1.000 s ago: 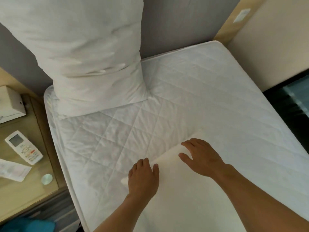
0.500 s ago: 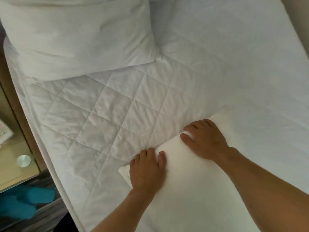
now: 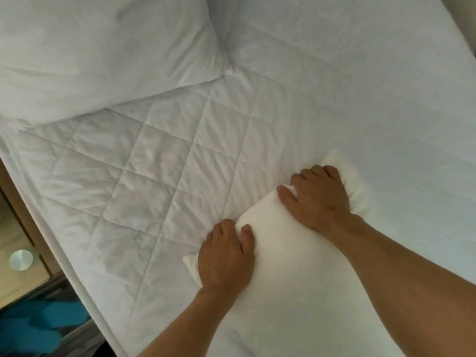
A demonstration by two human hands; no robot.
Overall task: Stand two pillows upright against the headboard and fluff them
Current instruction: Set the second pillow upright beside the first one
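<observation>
White and plump, one pillow was seen at eleven o'clock on the bed. At five o'clock, the second pillow lay flat, its near edge clutched by left hand and right hand; lifting it upright was judged next.

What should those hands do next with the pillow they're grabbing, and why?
Probably lift it toward the head of the bed. Both the left hand and right hand already pinch the near pillow's top edge while it lies flat; the other pillow sits at the far end, with bare mattress beside it.
</observation>
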